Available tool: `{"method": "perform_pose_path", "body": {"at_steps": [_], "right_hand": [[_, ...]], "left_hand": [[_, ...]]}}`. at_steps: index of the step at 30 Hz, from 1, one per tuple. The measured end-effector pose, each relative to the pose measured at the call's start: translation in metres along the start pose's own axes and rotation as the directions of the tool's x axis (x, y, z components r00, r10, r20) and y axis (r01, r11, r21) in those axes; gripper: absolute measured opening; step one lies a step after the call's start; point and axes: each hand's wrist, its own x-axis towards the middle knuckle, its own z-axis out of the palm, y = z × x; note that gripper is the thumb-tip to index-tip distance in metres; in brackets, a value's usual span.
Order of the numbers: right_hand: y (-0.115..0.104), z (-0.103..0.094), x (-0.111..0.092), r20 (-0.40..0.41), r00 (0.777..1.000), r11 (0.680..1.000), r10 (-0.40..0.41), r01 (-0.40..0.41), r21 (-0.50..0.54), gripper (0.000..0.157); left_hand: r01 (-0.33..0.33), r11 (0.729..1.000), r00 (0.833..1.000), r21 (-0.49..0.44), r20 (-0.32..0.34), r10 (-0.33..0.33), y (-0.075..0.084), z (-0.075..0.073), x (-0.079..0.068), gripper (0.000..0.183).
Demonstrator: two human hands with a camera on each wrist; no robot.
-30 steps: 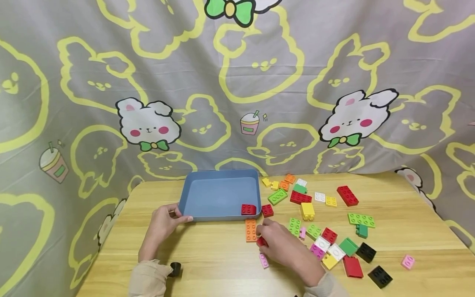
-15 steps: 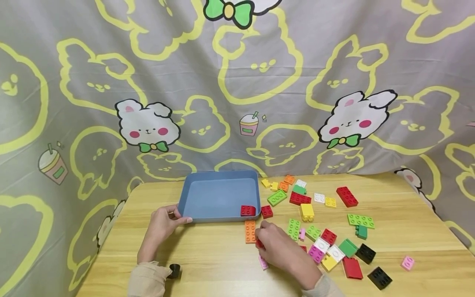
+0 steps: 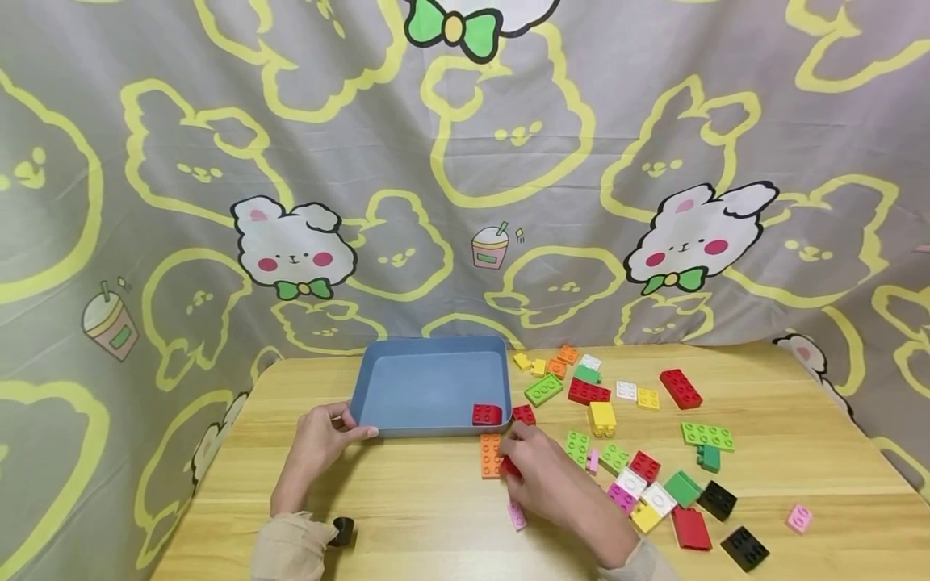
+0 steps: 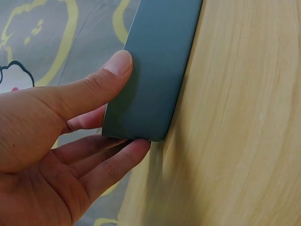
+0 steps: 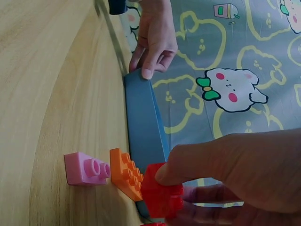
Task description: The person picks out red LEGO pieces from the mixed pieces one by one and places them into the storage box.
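My left hand (image 3: pixel 323 440) grips the near left corner of a shallow blue tray (image 3: pixel 436 432). In the left wrist view its thumb lies on the tray's outer wall (image 4: pixel 155 61) and the other fingers reach round the corner. My right hand (image 3: pixel 548 480) pinches a red toy building brick (image 5: pixel 157 190) between thumb and fingers, just right of an orange brick (image 3: pixel 491 457) on the table. A pink brick (image 3: pixel 517 516) lies near this hand. Inside the tray, a red brick (image 3: pixel 487 415) sits in the near right corner. Another red brick (image 3: pixel 524 414) lies just outside that corner, partly behind my right hand.
Several loose bricks spread over the right side of the wooden table (image 3: pixel 421 508), among them a yellow brick (image 3: pixel 601 419) and a black brick (image 3: pixel 745 549). A small black object (image 3: pixel 343 531) is beside my left sleeve. A patterned curtain (image 3: pixel 407 161) hangs behind the table.
My right hand, holding the red brick, has moved slightly forward toward the tray, now partly covering the red brick outside it. My left hand stays on the tray's corner.
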Motion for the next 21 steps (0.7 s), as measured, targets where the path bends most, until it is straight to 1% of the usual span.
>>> {"method": "perform_pose_path", "body": {"at_steps": [4, 8, 11, 15, 17, 21], "right_hand": [[-0.003, 0.002, 0.002, -0.028, 0.999, 1.000, -0.027, 0.027, -0.008, 0.018], [-0.004, 0.003, 0.005, -0.041, 0.999, 1.000, -0.014, 0.013, -0.004, 0.019], [-0.004, 0.002, 0.008, -0.032, 0.999, 1.000, -0.003, 0.003, 0.000, 0.021], [-0.005, -0.003, 0.016, -0.007, 1.000, 1.000, -0.008, 0.008, 0.019, 0.022], [-0.005, -0.005, 0.021, -0.008, 1.000, 0.999, -0.026, 0.026, 0.023, 0.019], [-0.006, -0.010, 0.036, -0.025, 0.995, 0.994, -0.101, 0.102, 0.047, 0.014]], "left_hand": [[0.020, 1.000, 1.000, -0.013, 0.012, -0.020, -0.002, -0.002, -0.003, 0.038], [0.024, 1.000, 1.000, -0.006, 0.011, -0.024, -0.002, -0.003, -0.003, 0.038], [0.012, 1.000, 1.000, 0.009, 0.012, -0.012, -0.002, -0.003, -0.002, 0.039], [0.004, 1.000, 1.000, 0.004, 0.011, -0.004, 0.000, -0.002, -0.001, 0.039], [0.006, 1.000, 1.000, -0.006, 0.012, -0.006, 0.000, -0.002, 0.000, 0.038], [0.020, 1.000, 1.000, -0.024, 0.016, -0.020, 0.001, -0.002, 0.000, 0.038]]}}
